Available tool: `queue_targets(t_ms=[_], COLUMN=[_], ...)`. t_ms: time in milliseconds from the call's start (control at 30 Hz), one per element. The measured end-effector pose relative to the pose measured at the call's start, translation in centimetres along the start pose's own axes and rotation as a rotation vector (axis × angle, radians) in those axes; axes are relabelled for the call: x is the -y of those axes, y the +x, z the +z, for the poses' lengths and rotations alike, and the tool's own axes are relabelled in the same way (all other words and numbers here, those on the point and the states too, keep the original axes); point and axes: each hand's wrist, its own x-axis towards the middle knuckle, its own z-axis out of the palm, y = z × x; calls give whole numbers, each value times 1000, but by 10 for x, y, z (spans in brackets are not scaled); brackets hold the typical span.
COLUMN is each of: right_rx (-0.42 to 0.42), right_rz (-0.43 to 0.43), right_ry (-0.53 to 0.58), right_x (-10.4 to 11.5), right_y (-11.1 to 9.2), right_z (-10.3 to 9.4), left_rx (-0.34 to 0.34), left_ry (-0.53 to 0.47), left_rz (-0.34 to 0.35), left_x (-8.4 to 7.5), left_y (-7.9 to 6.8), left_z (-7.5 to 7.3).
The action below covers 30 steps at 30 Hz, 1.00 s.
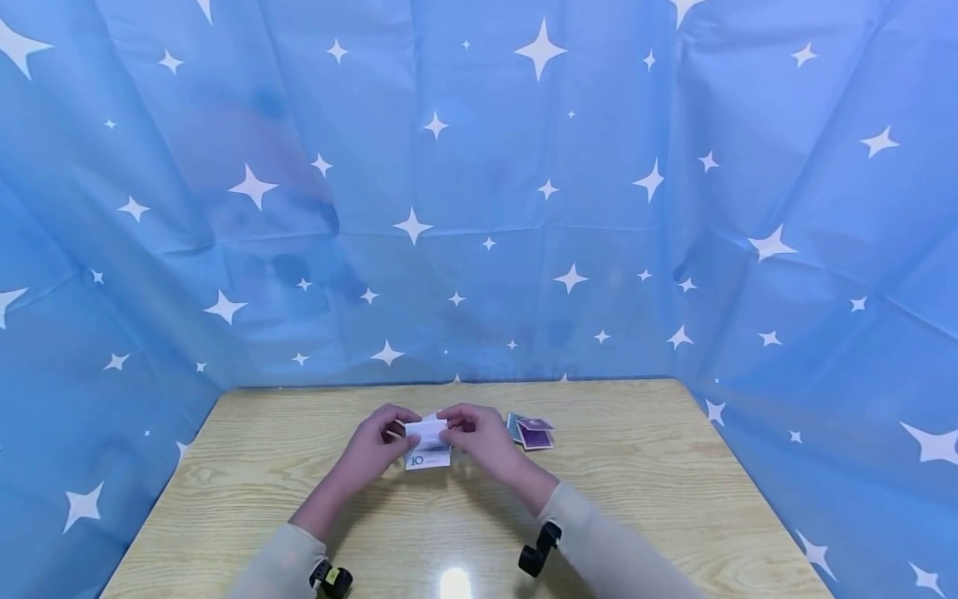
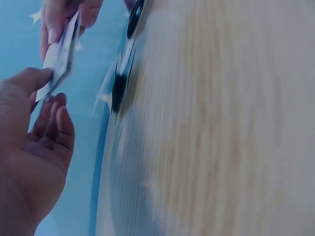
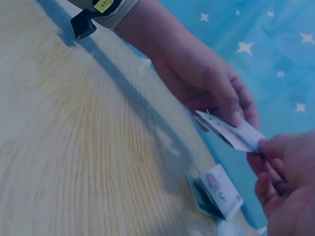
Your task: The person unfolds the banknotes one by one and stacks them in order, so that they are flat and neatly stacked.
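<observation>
A folded banknote (image 1: pixel 427 457) marked with a 10 is held up between both hands over the far half of the table. My left hand (image 1: pixel 377 439) pinches its left edge, thumb in front and fingers behind. At the opposite edge, my right hand (image 1: pixel 482 434) grips it between thumb and fingers. Seen edge-on in the right wrist view, the banknote (image 3: pixel 231 132) shows its folded layers. Just right of my right hand, a purple folded note (image 1: pixel 535 438) stands partly open on the table, overlapping a green folded note (image 1: pixel 513 428).
The wooden table (image 1: pixel 644 499) ends at a blue curtain (image 1: pixel 479 166) with white stars, which also rises along both sides. Both sleeves carry small black wrist cameras, one on the left (image 1: pixel 331 579) and one on the right (image 1: pixel 539 551).
</observation>
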Motion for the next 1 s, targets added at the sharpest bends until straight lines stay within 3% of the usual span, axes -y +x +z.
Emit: queue_targets(t_ms=[300,633,1000], right_rx=[-25,-76,-104], right_rz=[16,12,-5], right_ry=[39,77,108], right_x=[4,1,9], right_y=[-23,-54,-65], right_z=[-24,-41,-48], left_rx=[-49,21,16], left_ry=[-81,-144,-210], left_rz=[25,62,52], left_x=[-19,-36,-46], left_y=[-1,-6,-9], left_z=[28,50,59])
